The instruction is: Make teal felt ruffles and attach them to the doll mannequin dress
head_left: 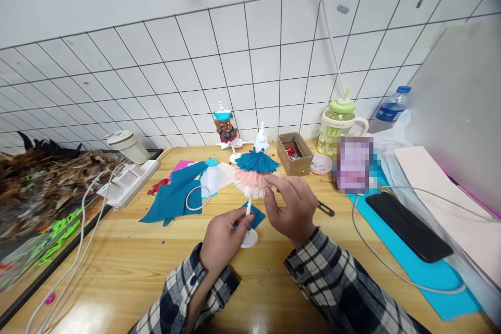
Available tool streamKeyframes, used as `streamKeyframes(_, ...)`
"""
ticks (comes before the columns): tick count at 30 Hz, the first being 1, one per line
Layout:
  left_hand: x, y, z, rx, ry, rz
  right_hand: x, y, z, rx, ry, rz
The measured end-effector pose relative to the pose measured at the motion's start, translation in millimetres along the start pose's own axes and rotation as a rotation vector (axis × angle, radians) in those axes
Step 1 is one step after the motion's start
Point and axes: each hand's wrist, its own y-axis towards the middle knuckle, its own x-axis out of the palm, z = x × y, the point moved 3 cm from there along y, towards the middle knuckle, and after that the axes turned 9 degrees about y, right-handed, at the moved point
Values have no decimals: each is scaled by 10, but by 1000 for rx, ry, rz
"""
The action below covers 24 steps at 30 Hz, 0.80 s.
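A small white mannequin (261, 140) on a stand wears a layered fringed skirt (256, 163), blue on top, with pink and paler layers below. My left hand (226, 236) is closed round the white stand pole, just above its round base (249, 239). At the skirt's right edge, my right hand (291, 206) pinches the pink fringe between thumb and fingers. Behind the stand pole lies a small dark blue piece (256, 215). Blue fabric (176, 193) with a white ring (198, 198) on it is left of the stand.
Behind stand a second dressed mannequin (226, 128), a cardboard box (295, 154), a pink dish (321, 164) and a green-lidded jug (337, 120). A black case (409, 226) and cable are right; a power strip (128, 182) and feathers (47, 182) are left.
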Motion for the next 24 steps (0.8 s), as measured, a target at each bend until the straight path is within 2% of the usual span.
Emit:
streamKeyframes(3, 0, -6, 9, -2, -3, -2, 24, 4, 11, 59, -39, -40)
streamKeyframes(6, 9, -2, 10, 19, -9, -12, 58, -20, -41, 10, -33, -106)
streamKeyframes(9, 26, 24, -37, 4, -80, -12, 31, -32, -93, -24, 58, -81)
streamKeyframes(13, 75, 49, -132, -77, -316, -67, -41, 25, -50, 104, 97, -10)
streamKeyframes(16, 97, 34, -138, -67, -425, -109, -37, 74, -1, 175, 44, -29)
streamKeyframes(24, 69, -15, -27, 23, -367, -113, 83, 34, -55, 97, -27, -184)
